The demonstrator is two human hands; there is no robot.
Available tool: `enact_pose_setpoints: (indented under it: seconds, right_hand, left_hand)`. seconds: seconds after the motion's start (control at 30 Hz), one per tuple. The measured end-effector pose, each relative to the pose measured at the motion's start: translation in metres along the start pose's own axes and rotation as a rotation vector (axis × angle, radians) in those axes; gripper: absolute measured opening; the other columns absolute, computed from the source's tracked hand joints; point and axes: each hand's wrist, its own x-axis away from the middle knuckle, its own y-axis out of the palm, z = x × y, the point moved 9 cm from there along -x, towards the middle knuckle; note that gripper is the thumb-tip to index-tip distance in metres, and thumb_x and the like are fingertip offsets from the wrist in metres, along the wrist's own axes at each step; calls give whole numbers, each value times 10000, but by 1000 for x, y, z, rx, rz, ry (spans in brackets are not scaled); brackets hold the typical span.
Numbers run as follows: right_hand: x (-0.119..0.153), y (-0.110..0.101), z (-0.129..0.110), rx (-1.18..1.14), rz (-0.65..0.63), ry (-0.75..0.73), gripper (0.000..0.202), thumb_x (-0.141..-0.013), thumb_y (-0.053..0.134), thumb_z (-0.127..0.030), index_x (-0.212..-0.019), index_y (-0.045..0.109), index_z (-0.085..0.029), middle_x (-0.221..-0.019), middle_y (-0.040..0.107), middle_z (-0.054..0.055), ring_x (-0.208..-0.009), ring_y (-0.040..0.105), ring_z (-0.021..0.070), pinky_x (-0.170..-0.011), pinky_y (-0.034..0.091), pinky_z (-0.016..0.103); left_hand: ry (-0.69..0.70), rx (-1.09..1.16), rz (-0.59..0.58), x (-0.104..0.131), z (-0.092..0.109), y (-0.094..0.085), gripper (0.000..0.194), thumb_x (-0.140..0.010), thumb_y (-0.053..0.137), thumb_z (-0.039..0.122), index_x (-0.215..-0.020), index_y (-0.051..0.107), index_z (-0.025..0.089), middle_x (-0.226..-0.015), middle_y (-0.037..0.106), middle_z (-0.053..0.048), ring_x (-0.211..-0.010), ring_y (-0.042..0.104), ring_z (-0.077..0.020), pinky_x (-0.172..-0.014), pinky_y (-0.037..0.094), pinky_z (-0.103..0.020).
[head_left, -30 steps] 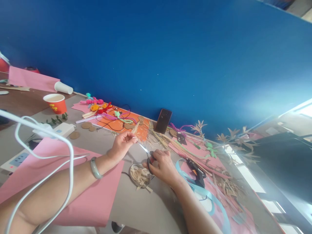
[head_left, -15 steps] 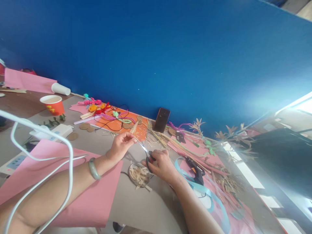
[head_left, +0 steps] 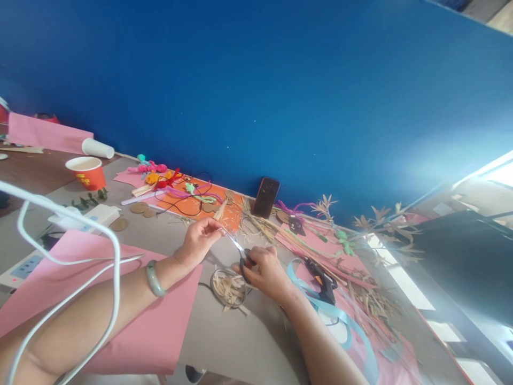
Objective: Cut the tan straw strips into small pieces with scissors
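Observation:
My right hand (head_left: 266, 272) grips a pair of scissors (head_left: 241, 253) by the black handles, with the blades pointing up and left. The blade tips reach the fingertips of my left hand (head_left: 202, 235), which are pinched together. What they pinch is too small to make out. A green bangle (head_left: 154, 279) circles my left wrist. Below the scissors, a small round holder (head_left: 228, 289) with pale dried strips in it lies on the grey table (head_left: 224, 347). Dried stalks (head_left: 259, 222) lie just beyond both hands.
Left are pink paper (head_left: 140, 342), a white cable (head_left: 116, 278), a power strip (head_left: 100, 216) and a red paper cup (head_left: 86, 174). A phone (head_left: 265, 198) leans on the blue wall (head_left: 256, 96). Right lie a glue gun (head_left: 323, 280) and blue ribbon (head_left: 352, 318).
Both hands and the scissors stay almost where they were. The white cup lying at the back left has shifted slightly left.

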Motion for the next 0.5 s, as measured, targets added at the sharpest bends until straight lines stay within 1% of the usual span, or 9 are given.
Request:
enact_pose_setpoints:
  seconds: [0.27,0.5]
  right_hand:
    - [0,-1,-1,0,-5,9,373,-829,553,-412,-545,510,-174,-592,569,-8,-556,494,97,-708,296,289]
    - [-1,1,1,-6,0,-18,391,-846,529,-411,-537,499,-174,-581,562,-4,-530,455,87,-688,297,284]
  left_hand:
    - [-4,-5,0,0,0,-1,173,-688,710,278,-741,599,157,-687,693,-13,-691,648,-145,-694,494,-256]
    - [-1,19,10,0,2,-1,160,-674,709,262,-731,601,158,-675,690,-9,-683,656,-148,-692,500,-260]
